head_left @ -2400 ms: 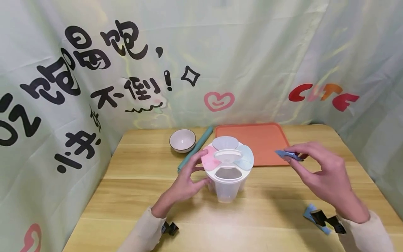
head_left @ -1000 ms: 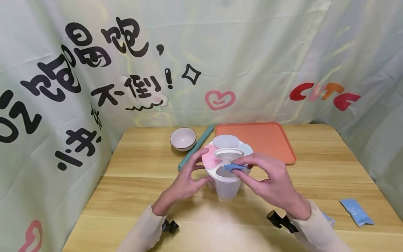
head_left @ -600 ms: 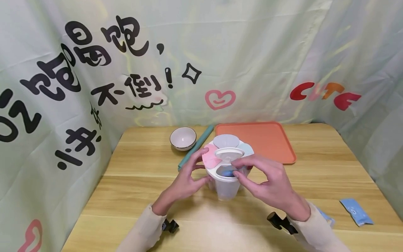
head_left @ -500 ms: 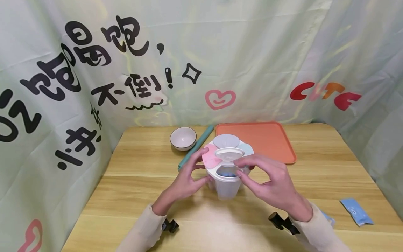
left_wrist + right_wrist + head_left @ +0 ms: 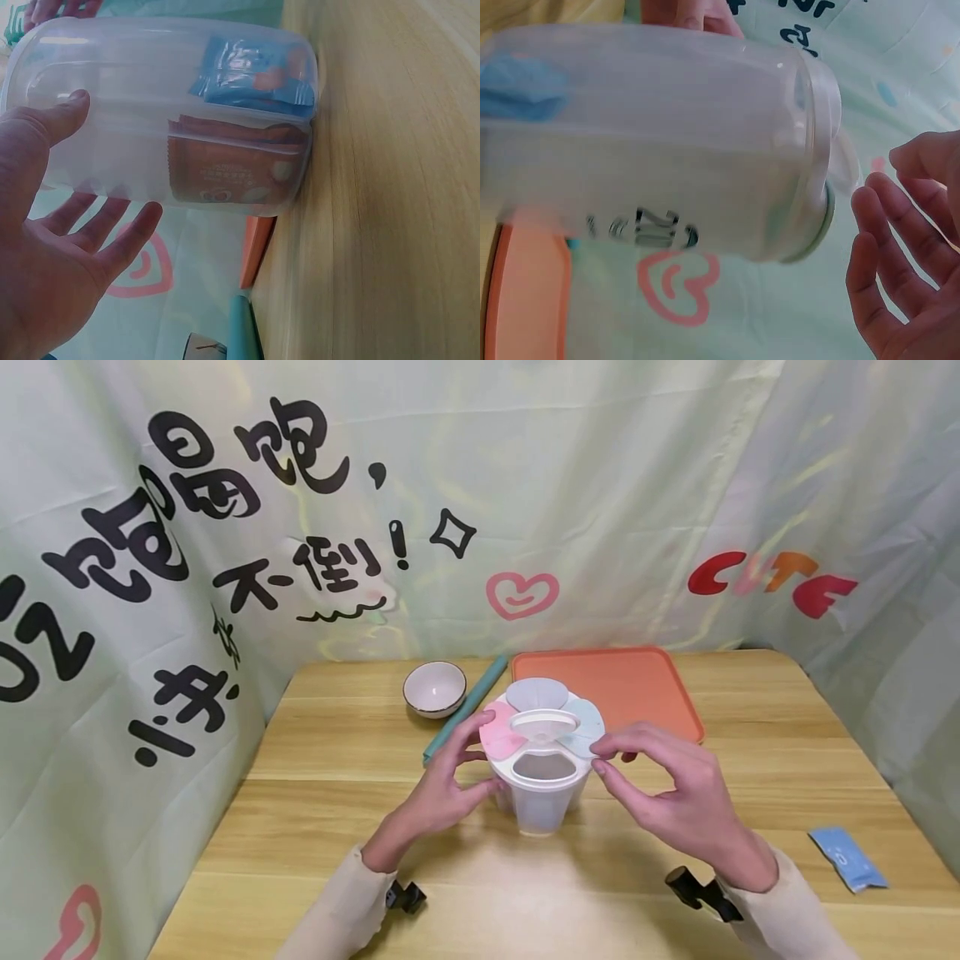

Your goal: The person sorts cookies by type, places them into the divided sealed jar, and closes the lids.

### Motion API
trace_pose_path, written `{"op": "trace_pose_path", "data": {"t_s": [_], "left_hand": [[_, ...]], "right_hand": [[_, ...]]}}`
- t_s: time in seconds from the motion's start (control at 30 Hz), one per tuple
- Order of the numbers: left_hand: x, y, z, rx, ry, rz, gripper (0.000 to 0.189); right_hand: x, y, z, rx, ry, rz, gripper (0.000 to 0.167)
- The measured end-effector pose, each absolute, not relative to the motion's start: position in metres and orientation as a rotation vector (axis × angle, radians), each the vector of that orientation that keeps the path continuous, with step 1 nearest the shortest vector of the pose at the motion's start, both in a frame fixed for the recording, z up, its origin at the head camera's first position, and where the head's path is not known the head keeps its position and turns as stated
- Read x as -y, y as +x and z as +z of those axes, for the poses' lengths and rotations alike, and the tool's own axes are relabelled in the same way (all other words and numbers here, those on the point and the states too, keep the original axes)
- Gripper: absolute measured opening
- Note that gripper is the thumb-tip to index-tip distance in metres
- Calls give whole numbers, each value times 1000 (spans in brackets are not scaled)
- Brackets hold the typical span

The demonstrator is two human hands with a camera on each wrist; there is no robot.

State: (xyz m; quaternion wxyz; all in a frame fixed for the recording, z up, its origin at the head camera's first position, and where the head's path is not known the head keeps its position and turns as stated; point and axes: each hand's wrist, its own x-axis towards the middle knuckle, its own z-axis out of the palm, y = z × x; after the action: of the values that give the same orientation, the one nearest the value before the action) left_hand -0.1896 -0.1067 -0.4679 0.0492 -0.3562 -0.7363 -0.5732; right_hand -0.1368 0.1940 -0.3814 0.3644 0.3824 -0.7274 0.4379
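A clear plastic storage canister (image 5: 542, 810) stands upright on the table, its top split into sections with pink, lavender and pale blue lids. The front section's clear flap lid (image 5: 543, 724) is raised, leaving that opening uncovered. My left hand (image 5: 442, 797) holds the canister's left side, thumb in front and fingers behind. In the left wrist view, a blue packet (image 5: 259, 75) and brown packets (image 5: 225, 161) sit low inside separate sections. Just off the canister's right rim, my right hand (image 5: 675, 785) is empty, fingers loosely bent.
A blue packet (image 5: 847, 858) lies on the table at the right. Behind the canister are an orange tray (image 5: 637, 693), a teal roll (image 5: 468, 706) and a small bowl (image 5: 435, 689). A printed cloth (image 5: 615, 510) hangs around the table's back and sides.
My right hand brought a blue packet from the right to the front opening, let it drop inside, then drew back rightward. The left hand kept its hold on the canister.
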Motion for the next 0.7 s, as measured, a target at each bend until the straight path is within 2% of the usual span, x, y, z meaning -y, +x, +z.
{"op": "trace_pose_path", "data": {"t_s": [0.3,0.7], "left_hand": [[106,-189,-467,2223,-1099,-1749,89],[106,-190,-469,2230,-1087,-1749,90]], "right_hand": [[-221,-136,-386,1913,912,1076,30],[-266,-135,-403,2090,716,843,50]]}}
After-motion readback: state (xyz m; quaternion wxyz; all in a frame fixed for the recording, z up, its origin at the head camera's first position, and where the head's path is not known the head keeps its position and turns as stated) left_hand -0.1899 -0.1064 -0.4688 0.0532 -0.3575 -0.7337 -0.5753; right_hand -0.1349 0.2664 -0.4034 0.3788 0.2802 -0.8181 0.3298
